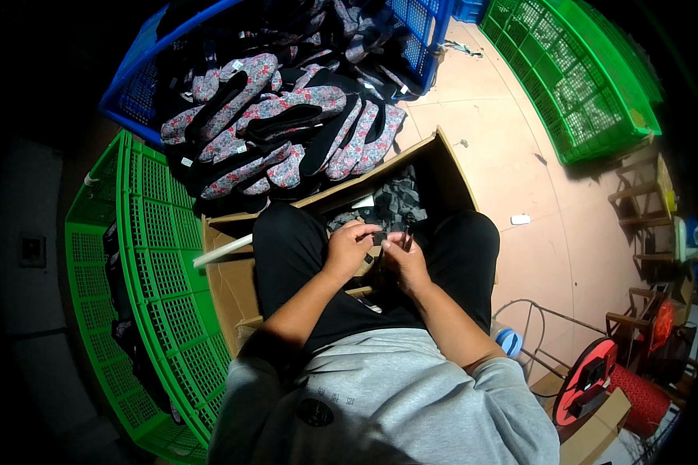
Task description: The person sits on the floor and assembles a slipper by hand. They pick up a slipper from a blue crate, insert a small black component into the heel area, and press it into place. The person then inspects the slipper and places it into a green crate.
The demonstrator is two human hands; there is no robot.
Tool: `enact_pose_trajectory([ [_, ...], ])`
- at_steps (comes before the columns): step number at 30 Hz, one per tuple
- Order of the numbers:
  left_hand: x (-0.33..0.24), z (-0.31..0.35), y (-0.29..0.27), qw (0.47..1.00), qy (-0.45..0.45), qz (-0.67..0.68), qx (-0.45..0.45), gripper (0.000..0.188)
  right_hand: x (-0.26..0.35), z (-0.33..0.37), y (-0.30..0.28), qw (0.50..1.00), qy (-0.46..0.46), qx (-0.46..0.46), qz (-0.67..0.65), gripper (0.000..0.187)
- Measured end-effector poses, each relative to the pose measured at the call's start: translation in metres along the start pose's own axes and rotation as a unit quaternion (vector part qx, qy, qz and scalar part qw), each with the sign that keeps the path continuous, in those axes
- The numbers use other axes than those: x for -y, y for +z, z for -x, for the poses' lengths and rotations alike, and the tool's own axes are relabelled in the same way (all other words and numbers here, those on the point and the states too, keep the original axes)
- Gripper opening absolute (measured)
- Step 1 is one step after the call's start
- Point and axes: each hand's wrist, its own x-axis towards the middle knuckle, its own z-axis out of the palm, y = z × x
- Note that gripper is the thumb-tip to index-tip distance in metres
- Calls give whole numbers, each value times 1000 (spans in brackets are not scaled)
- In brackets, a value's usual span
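Note:
Between my knees, my left hand point(349, 248) and my right hand point(405, 260) meet over an open cardboard box point(457, 167). The fingers of my left hand pinch a small dark piece point(379, 239), whose kind I cannot make out. My right hand is closed beside it, thumb and fingertips pressed together; a thin dark thing sticks up from its fingers, too small to name. Below and beyond both hands, grey and black scraps point(399, 200) lie heaped in the box, with a white piece point(362, 202) among them.
Floral slippers with black linings point(287, 105) overflow a blue crate point(136, 62) ahead. Green crates stand at left point(159, 287) and far right point(558, 77). A white stick point(223, 251) pokes out beside my left knee. At right are a red-topped stool point(585, 380) and a small white object point(520, 219).

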Motion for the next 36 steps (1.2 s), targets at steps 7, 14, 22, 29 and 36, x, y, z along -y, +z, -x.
enact_pose_trajectory([
  [7,-5,1,0,997,-34,63,7,19,6,1,0,998,40,42,-9,19],
  [14,-7,1,0,998,-42,48,7,18,4,3,4,998,9,44,43,19],
  [22,-12,1,-3,999,36,8,-40,17,8,4,1,998,30,48,24,17],
  [29,-21,2,-6,997,61,-7,-57,11,9,6,2,996,13,89,19,18],
  [36,-16,0,-6,979,164,-94,-83,15,4,4,-1,997,29,64,0,20],
])
